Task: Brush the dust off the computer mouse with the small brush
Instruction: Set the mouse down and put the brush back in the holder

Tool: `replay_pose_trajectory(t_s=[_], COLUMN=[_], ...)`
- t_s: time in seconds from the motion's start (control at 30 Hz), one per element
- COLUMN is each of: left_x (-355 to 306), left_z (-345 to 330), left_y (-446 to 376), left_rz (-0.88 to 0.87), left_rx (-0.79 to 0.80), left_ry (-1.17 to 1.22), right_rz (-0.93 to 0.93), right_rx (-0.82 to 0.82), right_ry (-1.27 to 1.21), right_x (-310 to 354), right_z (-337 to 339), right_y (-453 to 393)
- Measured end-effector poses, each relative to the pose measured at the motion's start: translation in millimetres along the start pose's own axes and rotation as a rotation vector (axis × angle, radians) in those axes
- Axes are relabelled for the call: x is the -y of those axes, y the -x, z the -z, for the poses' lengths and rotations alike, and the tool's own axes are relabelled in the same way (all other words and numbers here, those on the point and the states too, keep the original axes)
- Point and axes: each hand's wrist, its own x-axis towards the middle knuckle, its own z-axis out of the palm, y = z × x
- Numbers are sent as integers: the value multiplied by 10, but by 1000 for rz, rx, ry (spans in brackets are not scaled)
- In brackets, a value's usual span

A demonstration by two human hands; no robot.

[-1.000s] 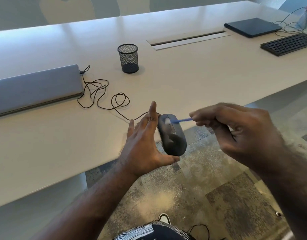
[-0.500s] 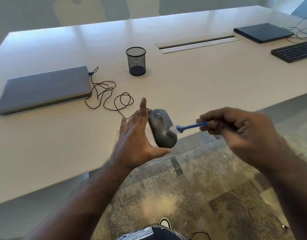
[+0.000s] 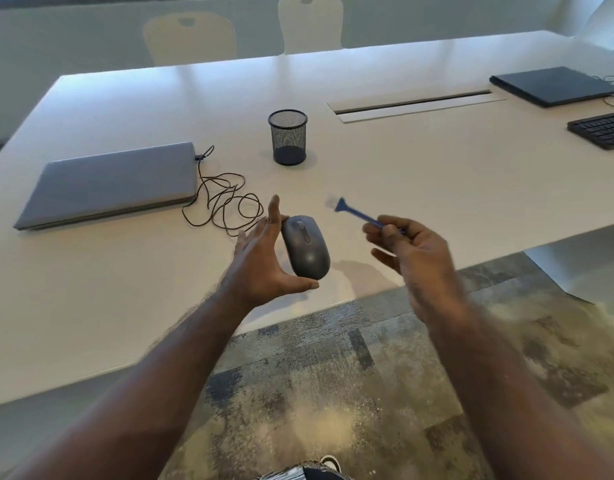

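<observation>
A dark grey wired computer mouse is held up over the front edge of the white table, top side facing me. My left hand grips it, thumb under its rear and fingers along its left side. My right hand pinches the handle of a small blue brush to the right of the mouse. The brush's pale bristles point up and left, blurred, and are clear of the mouse by a short gap.
The mouse's black cable coils on the table toward a closed grey laptop at left. A black mesh pen cup stands behind. A dark laptop and black keyboard lie far right. Carpet floor lies below.
The brush was on the mouse's wheel area, swept down its right side, and now has lifted off up and to the right. The left hand still holds the mouse; the camera tilted.
</observation>
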Motion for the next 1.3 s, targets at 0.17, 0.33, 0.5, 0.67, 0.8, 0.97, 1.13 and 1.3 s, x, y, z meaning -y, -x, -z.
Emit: replay_pose_trajectory(t_s=[0.17, 0.33, 0.5, 0.67, 0.8, 0.97, 1.13, 1.3], left_x=[106, 179, 254, 325, 341, 346, 350, 352], left_z=[-78, -128, -181, -203, -206, -208, -211, -170], left_y=[-89, -158, -191, -194, -245, -304, -322, -298], left_rz=[33, 60, 102, 132, 143, 148, 151, 154], left_rx=[52, 58, 84, 110, 137, 166, 193, 193], left_ry=[-1, 12, 16, 29, 17, -21, -64, -89], right_rz=[-2, -24, -64, -84, -87, -95, -95, -87], right_rx=[-43, -70, -90, -74, -58, -60, -72, -90], right_ry=[277, 182, -38, -151, -162, -139, -131, -108], right_x=[-315, -458, -541, -576, -611, -627, -620, -595], right_z=[-342, -556, -645, -683, -675, -656, -621, -551], right_y=[-200, -288, -333, -355, -378, -425, -457, -509])
